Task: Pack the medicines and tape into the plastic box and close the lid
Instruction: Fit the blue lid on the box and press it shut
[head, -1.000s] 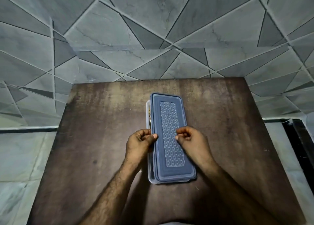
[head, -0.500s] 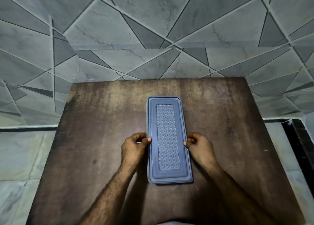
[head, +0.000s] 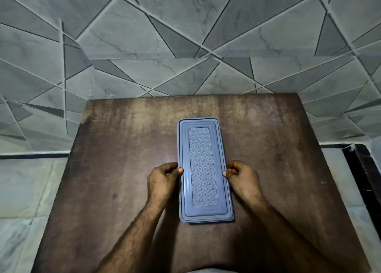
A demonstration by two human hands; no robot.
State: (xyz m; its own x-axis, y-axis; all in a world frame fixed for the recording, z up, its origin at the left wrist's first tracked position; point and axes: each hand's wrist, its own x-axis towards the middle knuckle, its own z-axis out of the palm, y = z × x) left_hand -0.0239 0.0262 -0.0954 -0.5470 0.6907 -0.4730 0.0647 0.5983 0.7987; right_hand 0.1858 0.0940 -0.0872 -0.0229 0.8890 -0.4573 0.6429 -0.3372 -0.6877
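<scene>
A long plastic box lies lengthwise in the middle of the brown table, covered by its blue-grey lid (head: 203,167) with a patterned centre panel. The lid sits squarely over the box, so the box walls and anything inside are hidden. My left hand (head: 164,179) pinches the lid's left edge, thumb on top and fingers curled down the side. My right hand (head: 241,178) holds the right edge the same way, directly opposite. No medicines or tape are in view.
The worn brown table (head: 115,169) stands against a grey wall of angular tiles (head: 185,46). Pale marble floor (head: 24,190) shows to the left and right. A dark strip (head: 362,169) runs along the floor at the far right.
The lid was skewed over the box with both hands on top; it has been squared up over the box. Both hands moved out to its side edges.
</scene>
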